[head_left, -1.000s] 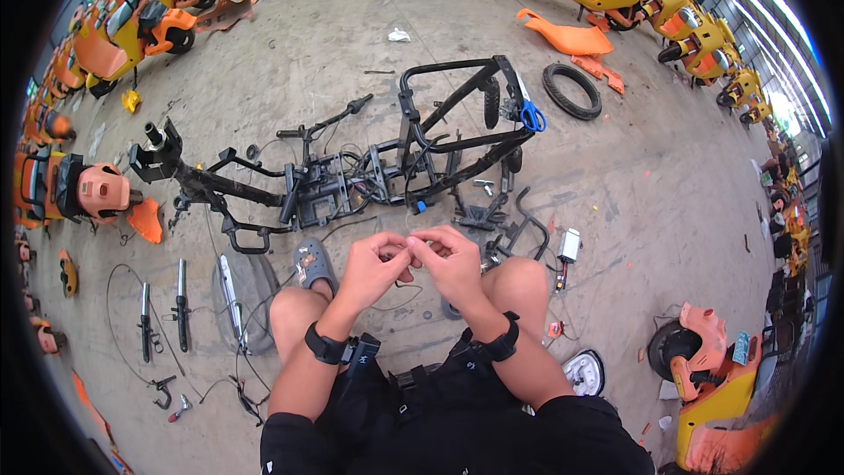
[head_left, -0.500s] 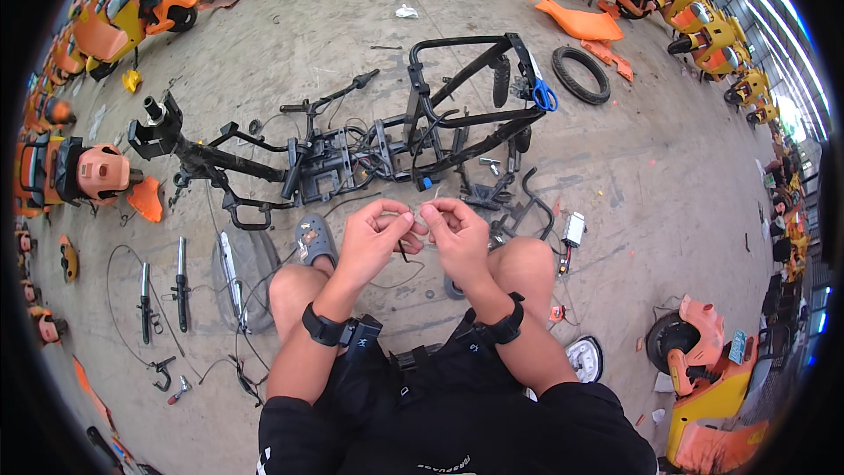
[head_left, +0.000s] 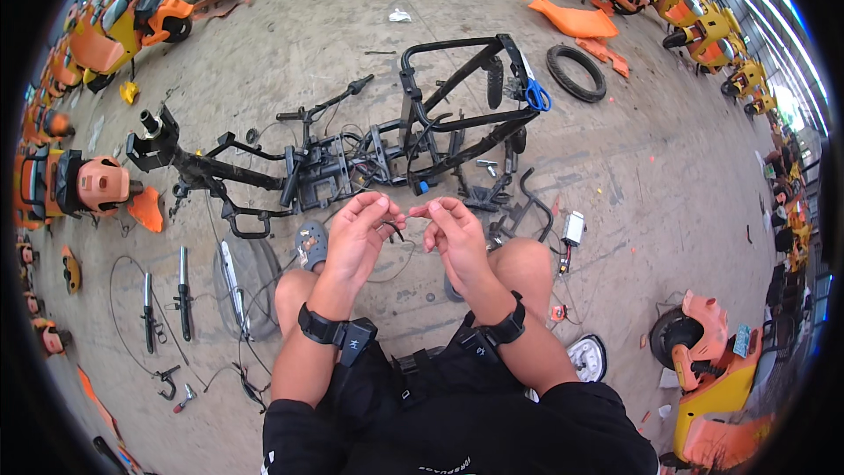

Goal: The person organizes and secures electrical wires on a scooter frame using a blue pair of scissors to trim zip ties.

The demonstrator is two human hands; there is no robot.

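Note:
My left hand (head_left: 356, 233) is raised above the floor between my knees, thumb and fingers pinched together. A thin black wire (head_left: 397, 230) sticks out from under its fingers. Close beside it, my right hand (head_left: 455, 233) has its thumb pressed to the index finger; whatever it pinches is too small to make out. The fingertips of the two hands almost meet. Just beyond them lies a black scooter frame (head_left: 255, 178) on its side, with cables running through its middle. Blue-handled scissors (head_left: 538, 97) hang on the frame's far right bar.
Fork tubes (head_left: 184, 293) and a grey plastic-wrapped part (head_left: 242, 286) lie to the left. On the right are a small silver box with wires (head_left: 573, 229), a tyre (head_left: 577, 73) and orange panels (head_left: 571, 18). Orange and yellow scooters (head_left: 716, 387) stand around the edges.
My hands have moved slightly apart, the left one a little up and to the left. The black wire's end now shows beside the left fingers. The view has shifted slightly.

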